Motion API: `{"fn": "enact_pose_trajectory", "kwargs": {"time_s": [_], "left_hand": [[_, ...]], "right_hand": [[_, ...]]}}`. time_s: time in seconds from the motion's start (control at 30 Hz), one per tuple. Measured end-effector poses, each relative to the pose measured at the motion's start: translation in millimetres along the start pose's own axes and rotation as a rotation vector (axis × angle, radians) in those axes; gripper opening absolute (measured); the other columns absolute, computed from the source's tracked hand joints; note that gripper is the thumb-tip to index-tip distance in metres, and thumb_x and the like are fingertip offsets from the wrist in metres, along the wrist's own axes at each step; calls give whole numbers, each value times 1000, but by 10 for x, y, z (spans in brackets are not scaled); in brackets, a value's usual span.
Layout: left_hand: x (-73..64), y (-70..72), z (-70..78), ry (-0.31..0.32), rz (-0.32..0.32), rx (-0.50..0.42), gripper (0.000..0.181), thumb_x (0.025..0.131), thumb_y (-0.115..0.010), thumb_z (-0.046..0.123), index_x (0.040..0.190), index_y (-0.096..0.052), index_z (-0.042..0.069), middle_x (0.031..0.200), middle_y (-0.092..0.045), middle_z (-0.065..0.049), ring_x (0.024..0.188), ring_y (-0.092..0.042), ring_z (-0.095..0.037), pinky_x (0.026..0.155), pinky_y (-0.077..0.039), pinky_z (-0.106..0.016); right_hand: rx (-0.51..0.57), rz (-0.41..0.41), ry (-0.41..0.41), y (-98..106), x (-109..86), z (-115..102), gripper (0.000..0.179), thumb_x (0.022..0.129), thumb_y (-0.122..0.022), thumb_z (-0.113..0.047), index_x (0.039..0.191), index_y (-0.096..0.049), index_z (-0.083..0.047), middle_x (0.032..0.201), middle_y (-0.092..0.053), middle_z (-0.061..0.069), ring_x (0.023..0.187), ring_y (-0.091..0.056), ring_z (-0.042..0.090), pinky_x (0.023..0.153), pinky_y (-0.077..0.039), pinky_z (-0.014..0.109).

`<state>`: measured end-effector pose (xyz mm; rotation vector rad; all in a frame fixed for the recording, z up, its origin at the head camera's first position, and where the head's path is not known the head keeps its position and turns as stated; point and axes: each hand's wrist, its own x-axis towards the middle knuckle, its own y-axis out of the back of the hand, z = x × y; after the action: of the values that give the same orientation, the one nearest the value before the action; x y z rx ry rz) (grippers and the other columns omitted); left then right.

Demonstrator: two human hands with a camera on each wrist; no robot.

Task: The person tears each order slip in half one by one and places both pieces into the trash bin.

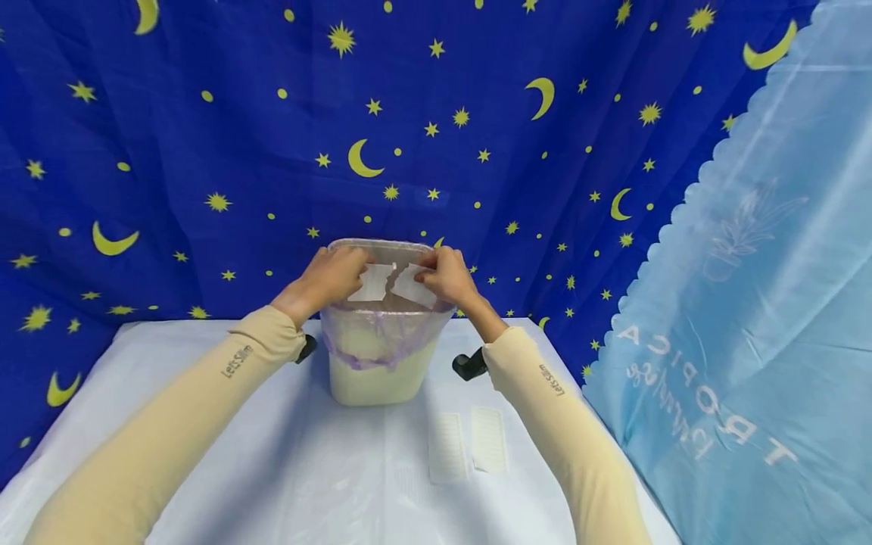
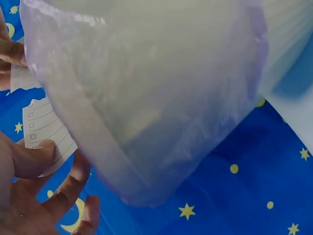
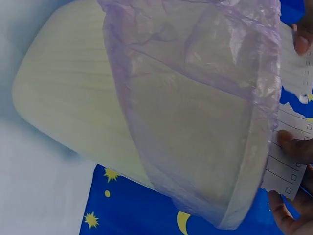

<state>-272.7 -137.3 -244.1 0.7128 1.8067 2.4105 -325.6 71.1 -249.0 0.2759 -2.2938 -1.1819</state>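
Both hands pinch torn paper halves, left hand (image 1: 331,275) on one piece (image 1: 372,283), right hand (image 1: 446,274) on the other (image 1: 412,286), above the bin (image 1: 381,356) mid-bench. Paper's light, flimsy; grip edges.

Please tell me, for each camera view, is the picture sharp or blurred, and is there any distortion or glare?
Head view: even light, fairly sharp; wide-angle bending at the edges; both paper pieces readable over the bin. Left wrist view: the bag-lined bin fills the frame, soft and hazy; the left hand is sharper. Right wrist view: bin liner clear, mild sheen, no strong glare.
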Motion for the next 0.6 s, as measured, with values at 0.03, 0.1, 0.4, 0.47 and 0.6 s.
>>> {"fn": "enact_pose_trajectory", "kwargs": {"time_s": [0.03, 0.1, 0.4, 0.47, 0.6], "left_hand": [[10, -17, 14, -3, 1, 2, 36, 87, -54, -3, 119, -69, 4, 114, -71, -13, 108, -65, -33, 83, -50, -51], [27, -41, 34, -6, 7, 8, 35, 87, -54, -1, 117, -70, 5, 113, -71, -13, 107, -66, -32, 86, -49, -51], [45, -102, 15, 2, 11, 46, 14, 87, -55, 2, 93, -67, 2, 92, -71, -16, 93, -67, -35, 91, -43, -55], [41, -119, 5, 12, 11, 43, 9, 88, -56, 5, 86, -64, 3, 87, -70, -15, 91, -67, -35, 92, -42, -56], [44, -159, -10, 25, 25, 31, 12, 90, -59, 11, 82, -65, 5, 84, -70, -13, 87, -68, -34, 88, -44, -55]], "right_hand": [[2, -8, 2, -4, -7, 10, 19, 78, -71, 1, 95, -78, -3, 89, -75, 10, 67, -56, 11, 58, -44, 19], [0, -17, 11, -6, -12, 23, 19, 79, -70, 2, 95, -78, -3, 89, -75, 10, 66, -54, 11, 57, -43, 20], [-20, -35, 27, -26, 24, 33, 19, 79, -70, 2, 95, -78, -2, 89, -75, 11, 75, -65, 18, 104, -41, 45], [-10, -54, 16, -43, 23, 37, 21, 79, -69, 3, 98, -77, -1, 91, -75, 12, 76, -66, 18, 94, -49, 40], [14, -75, -9, -69, 10, 41, 20, 79, -69, 3, 98, -76, 0, 92, -75, 14, 76, -65, 17, 68, -52, 29]]}}
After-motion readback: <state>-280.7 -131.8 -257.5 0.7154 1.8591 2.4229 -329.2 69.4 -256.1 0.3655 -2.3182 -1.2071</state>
